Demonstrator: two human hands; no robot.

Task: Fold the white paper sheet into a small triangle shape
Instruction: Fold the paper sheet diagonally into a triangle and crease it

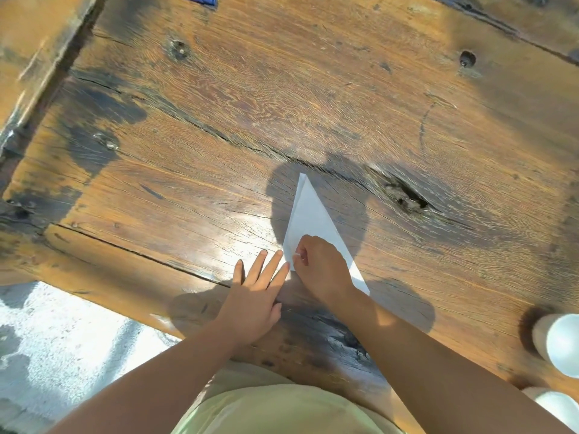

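Observation:
The white paper sheet [310,214] lies folded into a long narrow triangle on the wooden table [313,89], its tip pointing away from me. My right hand [322,267] rests on the paper's near part with fingers curled, pressing its left edge. My left hand [257,296] lies flat on the wood just left of the paper, fingers spread, fingertips touching the paper's near left corner. The near end of the paper is hidden under my right hand and wrist.
Two white cup-like objects stand at the table's right near edge, one [560,343] above the other [554,405]. A deep knot hole [407,198] lies right of the paper. The table's near edge runs diagonally; pale ground [62,355] shows below left.

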